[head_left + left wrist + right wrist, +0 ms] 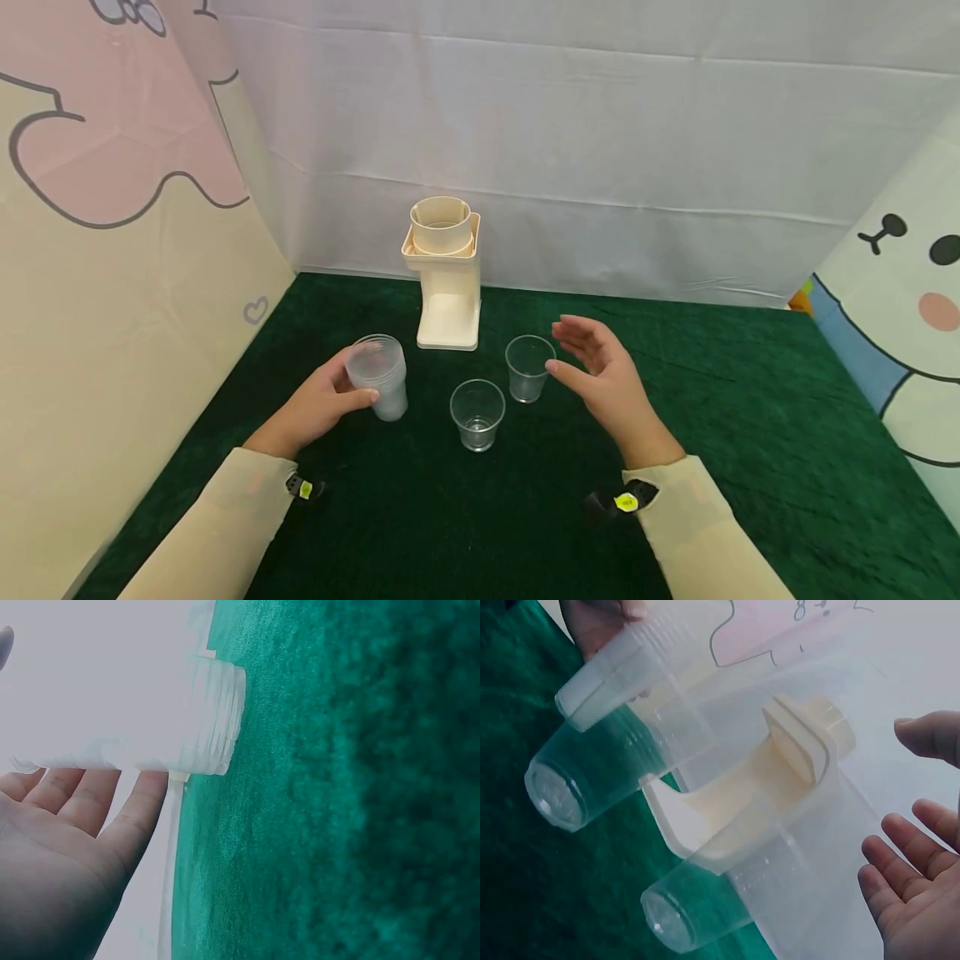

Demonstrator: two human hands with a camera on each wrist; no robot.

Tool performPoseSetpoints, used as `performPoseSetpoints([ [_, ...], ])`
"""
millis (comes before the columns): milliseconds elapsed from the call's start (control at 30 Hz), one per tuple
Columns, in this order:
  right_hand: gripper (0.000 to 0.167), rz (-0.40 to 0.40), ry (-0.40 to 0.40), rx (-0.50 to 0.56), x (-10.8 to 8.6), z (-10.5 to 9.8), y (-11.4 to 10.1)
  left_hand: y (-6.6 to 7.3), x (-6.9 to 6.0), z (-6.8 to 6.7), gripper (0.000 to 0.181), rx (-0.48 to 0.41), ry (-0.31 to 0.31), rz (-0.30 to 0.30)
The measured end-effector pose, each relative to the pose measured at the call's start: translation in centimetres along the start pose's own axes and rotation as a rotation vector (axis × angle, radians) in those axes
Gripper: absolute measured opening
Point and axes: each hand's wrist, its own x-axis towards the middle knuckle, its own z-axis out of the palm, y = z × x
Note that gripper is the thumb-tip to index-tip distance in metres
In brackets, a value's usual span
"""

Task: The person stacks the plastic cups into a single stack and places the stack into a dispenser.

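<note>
My left hand (pixel 315 407) grips a stack of clear plastic cups (pixel 384 379), thumb on the near side and fingers round the far side. In the left wrist view the stack (pixel 214 712) shows its nested rings, with the fingers (pixel 139 814) against it. Two single clear plastic cups stand upright on the cloth: a nearer cup (pixel 477 418) in the middle and a farther cup (pixel 528 372) to its right. Beside the farther cup is my right hand (pixel 606 382), fingers spread and holding nothing. The right wrist view shows this hand (pixel 922 889) apart from both cups.
A cream-coloured stand with a round, open-topped holder (pixel 448 300) stands behind the cups. Dark green cloth (pixel 750 417) covers the table. A white curtain (pixel 600 167) closes off the back, and cartoon-printed panels (pixel 142 292) flank both sides.
</note>
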Motion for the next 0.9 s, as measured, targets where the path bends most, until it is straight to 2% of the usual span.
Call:
performPoseSetpoints([
  [200,0.06,0.007,0.0,0.017,0.2,0.0,0.9,-0.2,0.0,0.0,0.069,-0.004,-0.001,-0.003],
  [433,0.065,0.027,-0.013,-0.011,0.5,0.3,2.1,0.0,0.1,0.2,0.069,0.001,0.004,0.002],
  [900,0.083,0.135,-0.088,-0.094,1.2,1.7,4.6,0.2,-0.1,0.2,0.07,0.003,0.014,-0.005],
])
